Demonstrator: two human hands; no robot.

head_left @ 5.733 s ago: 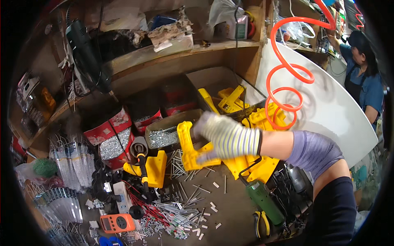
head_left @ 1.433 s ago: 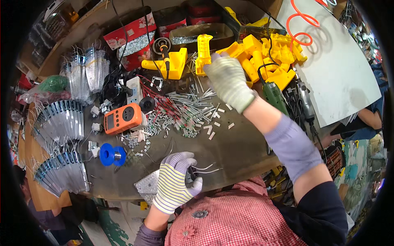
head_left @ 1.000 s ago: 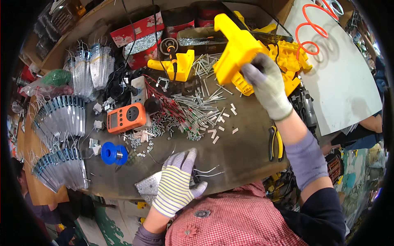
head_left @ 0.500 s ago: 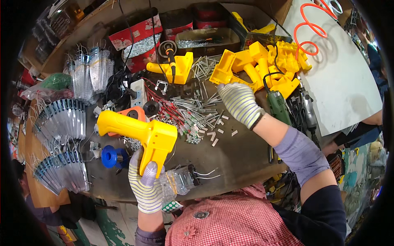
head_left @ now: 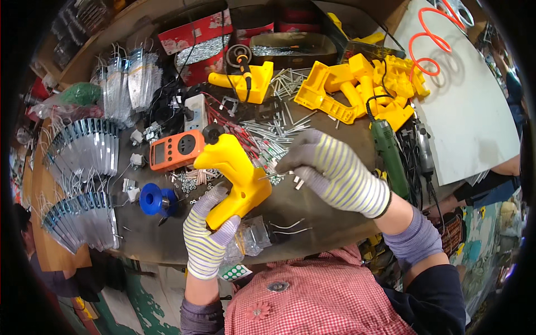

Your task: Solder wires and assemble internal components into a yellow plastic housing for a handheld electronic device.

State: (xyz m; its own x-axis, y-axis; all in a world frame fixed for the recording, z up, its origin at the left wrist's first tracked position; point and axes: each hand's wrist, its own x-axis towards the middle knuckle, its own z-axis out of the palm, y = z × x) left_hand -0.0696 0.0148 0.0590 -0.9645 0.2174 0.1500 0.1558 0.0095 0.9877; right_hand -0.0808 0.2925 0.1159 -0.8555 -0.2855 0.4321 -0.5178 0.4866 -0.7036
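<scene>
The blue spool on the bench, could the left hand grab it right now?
Probably not: the left hand is wrapped around the yellow housing. The blue spool lies close beside it, uncovered.

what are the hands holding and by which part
The left hand grips the yellow plastic housing by its lower handle end. The right hand pinches a thin metal pin by one end.

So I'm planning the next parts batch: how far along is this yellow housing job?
Early, it seems. In hand: the left hand grips one yellow housing while the right hand brings a thin metal pin to it. No finished units can be told apart. Left: a pile of yellow housings at the far right of the bench and loose pins scattered mid-bench.
</scene>
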